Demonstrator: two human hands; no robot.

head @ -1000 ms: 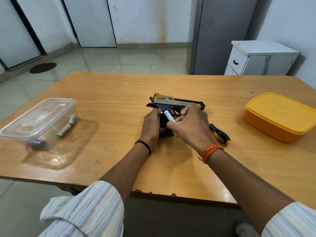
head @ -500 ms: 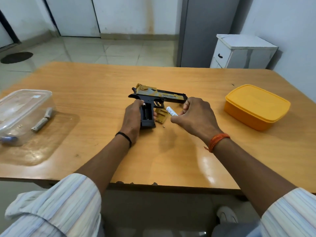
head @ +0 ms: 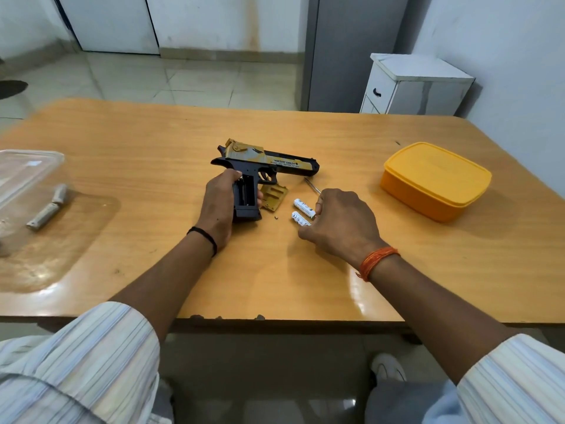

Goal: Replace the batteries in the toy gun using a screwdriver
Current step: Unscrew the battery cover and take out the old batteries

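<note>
Batteries out, grip open

Gun (head: 269,162) lies on its side mid-counter (head: 153,142), barrel pointing right. The left hand (head: 218,206) grips its open handle, fingers curled round it. Just right of the handle lie the gold cover (head: 274,197), a tiny screw (head: 276,217) and two white batteries (head: 302,214). The right hand (head: 339,218) rests over the batteries' right ends; whether its fingers pinch one cannot be told. The screwdriver (head: 312,185) tip shows beyond that hand. A yellow box (head: 435,182) stands well right; a clear tub (head: 21,175) sits at the left edge. The near edge is chipped.
</note>
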